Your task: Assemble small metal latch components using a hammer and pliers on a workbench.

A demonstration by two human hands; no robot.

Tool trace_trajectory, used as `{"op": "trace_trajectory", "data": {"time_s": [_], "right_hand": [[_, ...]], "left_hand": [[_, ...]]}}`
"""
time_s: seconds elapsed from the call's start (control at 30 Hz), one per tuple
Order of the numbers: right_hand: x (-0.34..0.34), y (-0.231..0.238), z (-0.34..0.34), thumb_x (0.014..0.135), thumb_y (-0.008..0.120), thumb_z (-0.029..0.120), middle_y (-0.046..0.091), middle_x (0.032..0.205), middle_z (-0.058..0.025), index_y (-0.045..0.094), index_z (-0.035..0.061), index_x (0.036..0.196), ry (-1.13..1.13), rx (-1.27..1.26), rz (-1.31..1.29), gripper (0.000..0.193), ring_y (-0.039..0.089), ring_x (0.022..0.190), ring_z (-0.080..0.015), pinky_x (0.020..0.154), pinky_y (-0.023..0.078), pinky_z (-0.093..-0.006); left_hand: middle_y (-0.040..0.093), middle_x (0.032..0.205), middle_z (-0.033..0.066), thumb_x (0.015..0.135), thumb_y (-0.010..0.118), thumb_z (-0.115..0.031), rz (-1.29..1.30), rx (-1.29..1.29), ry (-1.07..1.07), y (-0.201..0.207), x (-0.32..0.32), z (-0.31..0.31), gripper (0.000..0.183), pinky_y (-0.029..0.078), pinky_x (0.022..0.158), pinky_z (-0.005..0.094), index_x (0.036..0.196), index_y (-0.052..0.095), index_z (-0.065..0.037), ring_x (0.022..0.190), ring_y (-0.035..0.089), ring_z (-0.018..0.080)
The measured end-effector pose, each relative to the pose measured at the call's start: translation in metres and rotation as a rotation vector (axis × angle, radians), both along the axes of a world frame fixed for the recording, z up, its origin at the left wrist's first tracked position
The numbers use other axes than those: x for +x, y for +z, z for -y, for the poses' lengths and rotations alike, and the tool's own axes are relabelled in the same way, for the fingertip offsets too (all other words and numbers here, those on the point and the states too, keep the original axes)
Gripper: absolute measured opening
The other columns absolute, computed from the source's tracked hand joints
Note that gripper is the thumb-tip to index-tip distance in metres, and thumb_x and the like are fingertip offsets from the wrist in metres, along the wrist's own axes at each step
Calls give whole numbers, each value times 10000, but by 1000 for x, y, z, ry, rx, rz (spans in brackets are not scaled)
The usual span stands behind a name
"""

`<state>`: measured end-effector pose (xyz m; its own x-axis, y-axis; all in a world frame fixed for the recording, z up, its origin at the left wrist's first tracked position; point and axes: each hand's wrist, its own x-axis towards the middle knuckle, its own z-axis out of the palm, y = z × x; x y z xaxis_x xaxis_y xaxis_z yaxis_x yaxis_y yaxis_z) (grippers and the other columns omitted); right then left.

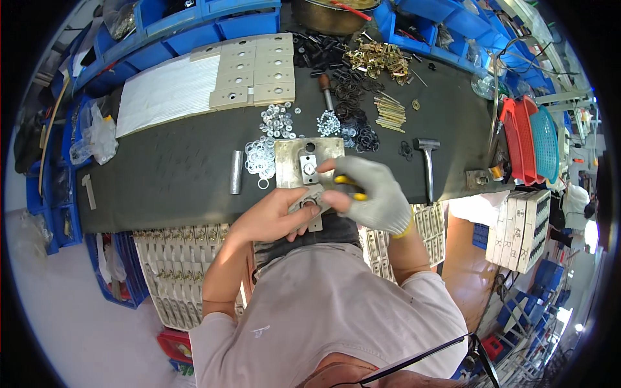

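My bare left hand (278,216) is closed on a small light-metal plate (315,194) with a round opening, its thumb lying over the opening. My right hand (378,197), in a grey-white work glove with bare finger ends, is curled around a tool with yellow-and-black handles (350,187). The tool's working end is hidden, so its kind cannot be told. The right thumb rests at the held plate's right end. Just beyond the hands lies a flat steel block (284,161) with a smaller metal plate (308,161) on it, carrying a round fitting. The right index finger reaches beside that fitting.
Clear and white washers (261,155) lie left of the block, near a metal cylinder (237,172). Beyond are tiny silvery parts (328,123), black rings (349,97), brass pins (390,113) and a screwdriver (325,90). A hammer (427,165) lies right; stacked plates (273,68) stand far left.
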<state>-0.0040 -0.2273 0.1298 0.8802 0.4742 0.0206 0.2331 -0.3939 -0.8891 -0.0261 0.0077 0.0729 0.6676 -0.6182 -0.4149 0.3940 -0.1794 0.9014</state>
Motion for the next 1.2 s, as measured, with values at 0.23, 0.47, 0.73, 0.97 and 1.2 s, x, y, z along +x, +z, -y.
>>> {"op": "trace_trajectory", "data": {"time_s": [0.23, 0.47, 0.73, 0.97, 1.2], "right_hand": [[-18, -56, 5, 970, 722, 260, 692, 779, -161, 731, 6, 1040, -102, -35, -165, 263, 682, 695, -245, 664, 526, -346], [-22, -80, -10, 1033, 634, 344, 705, 777, -181, 728, -24, 1013, -203, -54, -244, 381, 650, 632, -254, 638, 503, -380], [-15, -75, -10, 1036, 623, 376, 716, 793, -193, 727, -32, 1014, -230, -30, -404, 421, 715, 705, -320, 682, 538, -387], [12, -68, 28, 983, 691, 373, 743, 945, -189, 738, 5, 1003, -306, -105, -23, 372, 725, 860, -346, 786, 554, -416], [88, -109, 113, 940, 687, 248, 675, 1096, -167, 709, 78, 1062, -392, -753, 285, 211, 688, 966, -390, 865, 552, -481]], "left_hand": [[679, 770, 37, 1057, 637, -296, -9, -86, 69, -1, 38, -22, 320, 477, 501, 243, 1222, 620, -22, 552, 617, 90], [604, 753, -18, 1091, 584, -244, 232, -6, 475, -47, 47, 6, 276, 412, 607, 224, 1173, 649, 11, 663, 493, 44], [563, 762, -47, 1086, 596, -251, 217, 19, 471, -59, 56, 14, 284, 365, 578, 195, 1222, 659, -9, 656, 469, 22], [638, 840, 6, 1078, 591, -184, 315, 120, 648, -39, 40, 0, 245, 429, 601, 218, 1193, 659, 22, 696, 523, 36], [646, 847, -27, 1027, 667, -73, 391, 200, 820, -46, -16, -81, 94, 392, 559, 195, 1075, 691, 5, 664, 496, 10]]}}
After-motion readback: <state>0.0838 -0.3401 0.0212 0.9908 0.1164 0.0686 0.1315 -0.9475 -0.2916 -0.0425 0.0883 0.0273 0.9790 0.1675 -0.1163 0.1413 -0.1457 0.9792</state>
